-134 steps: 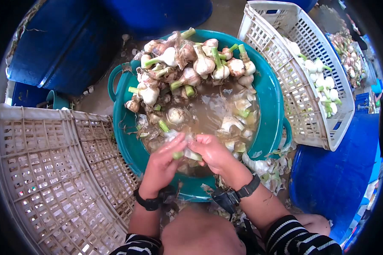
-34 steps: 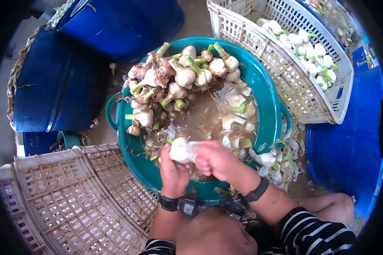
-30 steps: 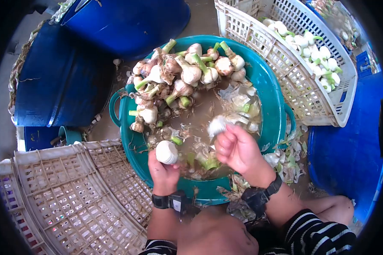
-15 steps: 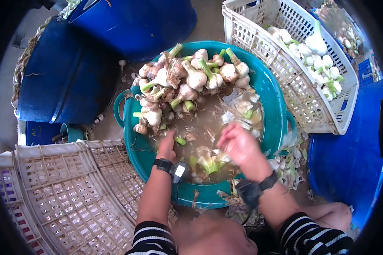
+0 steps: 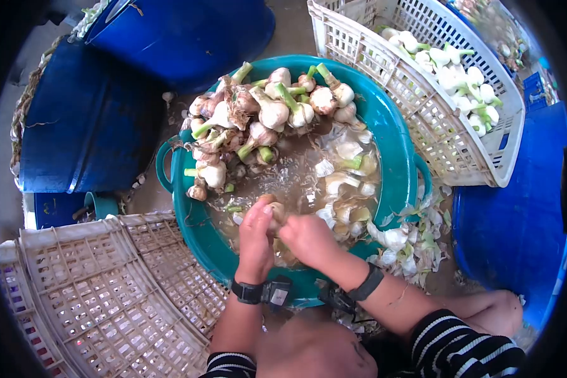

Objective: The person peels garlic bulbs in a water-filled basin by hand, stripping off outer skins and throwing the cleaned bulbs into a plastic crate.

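Over the near part of a teal tub (image 5: 394,148), my left hand (image 5: 256,236) is closed round a garlic bulb (image 5: 274,213), most of which its fingers cover. My right hand (image 5: 310,238) presses against the bulb's right side with fingers curled in; the exact grip is partly hidden. Murky water (image 5: 290,183) lies below the hands, with loose garlic skins (image 5: 346,183) floating to the right. Untrimmed-looking garlic bulbs with brownish skins and cut green stems (image 5: 273,115) are heaped at the tub's far left side.
A white plastic crate (image 5: 416,104) with clean white garlic bulbs (image 5: 463,82) stands at the back right. Another crate (image 5: 88,277) is at the near left. Blue barrels (image 5: 88,120) stand around the tub, and peeled skins (image 5: 409,249) are piled by its right rim.
My hands have come together, the right moving left, and a garlic bulb is now between them. The large white bulb at the crate's upper part has dropped among the others. The view has shifted slightly.
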The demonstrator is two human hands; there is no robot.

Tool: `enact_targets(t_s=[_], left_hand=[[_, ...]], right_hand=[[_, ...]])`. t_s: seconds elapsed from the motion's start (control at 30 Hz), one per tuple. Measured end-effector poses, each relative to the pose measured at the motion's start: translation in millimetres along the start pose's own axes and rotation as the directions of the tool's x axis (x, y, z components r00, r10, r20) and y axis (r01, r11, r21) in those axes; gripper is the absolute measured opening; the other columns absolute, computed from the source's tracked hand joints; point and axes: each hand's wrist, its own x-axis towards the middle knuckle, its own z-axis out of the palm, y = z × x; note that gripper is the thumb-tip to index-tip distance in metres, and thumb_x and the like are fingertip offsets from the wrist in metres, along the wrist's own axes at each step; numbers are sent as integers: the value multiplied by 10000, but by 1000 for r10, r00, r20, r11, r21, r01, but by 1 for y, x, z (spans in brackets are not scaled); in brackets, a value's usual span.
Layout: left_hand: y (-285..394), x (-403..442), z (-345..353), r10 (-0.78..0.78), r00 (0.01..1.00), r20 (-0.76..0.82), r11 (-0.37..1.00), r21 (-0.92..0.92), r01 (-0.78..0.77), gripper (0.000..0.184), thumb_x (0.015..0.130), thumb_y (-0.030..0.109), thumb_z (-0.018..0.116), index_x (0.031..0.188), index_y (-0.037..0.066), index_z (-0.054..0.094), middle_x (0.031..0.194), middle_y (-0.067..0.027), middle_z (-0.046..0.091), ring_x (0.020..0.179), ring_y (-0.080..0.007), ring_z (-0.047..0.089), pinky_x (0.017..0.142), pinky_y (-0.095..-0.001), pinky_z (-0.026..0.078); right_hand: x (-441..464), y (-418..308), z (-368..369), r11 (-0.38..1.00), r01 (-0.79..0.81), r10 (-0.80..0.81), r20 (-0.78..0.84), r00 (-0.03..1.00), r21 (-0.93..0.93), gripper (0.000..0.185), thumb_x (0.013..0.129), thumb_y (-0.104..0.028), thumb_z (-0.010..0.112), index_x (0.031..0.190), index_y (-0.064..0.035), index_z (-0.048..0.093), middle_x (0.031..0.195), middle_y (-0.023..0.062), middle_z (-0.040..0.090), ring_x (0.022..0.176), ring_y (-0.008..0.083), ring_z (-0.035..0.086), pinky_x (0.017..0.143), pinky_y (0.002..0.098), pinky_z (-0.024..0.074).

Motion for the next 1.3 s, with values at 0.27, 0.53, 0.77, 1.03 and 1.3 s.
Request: enact_targets(t_s=[0.27,0.53,0.77,1.03,1.3], left_hand=[[13,9,-20,-87,973,215,982,-148,120,471,904,356,414,1187,-11,504,1037,-107,603,945,-208,578,825,-307,450],[28,-19,6,252,789,560,326,719,-614,482,692,48,675,1147,8,523,1084,-167,574,1013,-320,543,912,-405,408],[-4,1,-15,-118,993,5,876,-471,106,243,921,255,472,1056,64,538,991,-50,611,853,-141,603,695,-253,521],[-8,-2,-24,-334,941,54,690,-666,283,448,884,482,418,1060,85,529,893,-39,611,635,-101,582,396,-168,456],[3,-6,-30,-425,902,71,686,-625,372,479,887,503,407,1057,71,522,833,-47,603,558,-93,544,361,-152,393]], right_hand=[[-6,7,-9,661,-291,293,119,949,692,226,878,-183,450,852,-13,596,796,194,582,636,287,581,575,391,454],[3,40,-21,-62,-581,441,545,713,811,214,917,-172,447,962,-32,603,830,50,639,673,130,596,617,301,488],[-32,19,-38,117,-302,282,260,924,946,258,896,-132,468,1120,-8,499,1038,97,582,890,186,590,723,349,500],[-39,37,-117,-416,260,470,-38,882,872,234,886,-245,454,1041,-87,529,899,104,592,847,252,591,643,387,520],[-29,30,-87,988,-136,117,-232,966,-68,275,782,-257,605,975,-64,574,854,121,606,739,297,597,612,355,494]])
